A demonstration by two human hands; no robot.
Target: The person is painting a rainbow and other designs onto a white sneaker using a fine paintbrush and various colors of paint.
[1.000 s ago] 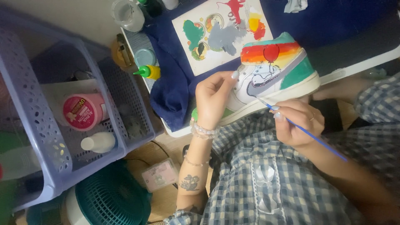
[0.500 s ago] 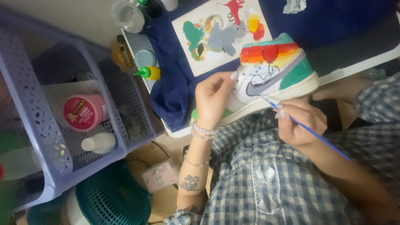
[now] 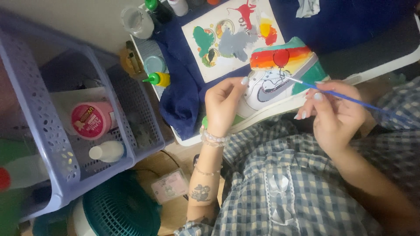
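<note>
Shoe [image 3: 275, 85] lies at the table edge, held by the left hand [image 3: 224, 105]. Right hand [image 3: 334, 114] pinches a brush [image 3: 337, 95]. Its tip now touches the shoe's side, closer than before, so painting goes on. Palette [image 3: 232, 37] sits just behind the shoe.

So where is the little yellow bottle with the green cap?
In the head view, the yellow bottle lies at the left end of the table on the dark blue cloth, just below a round pale blue lid, beside the lilac basket.
</note>
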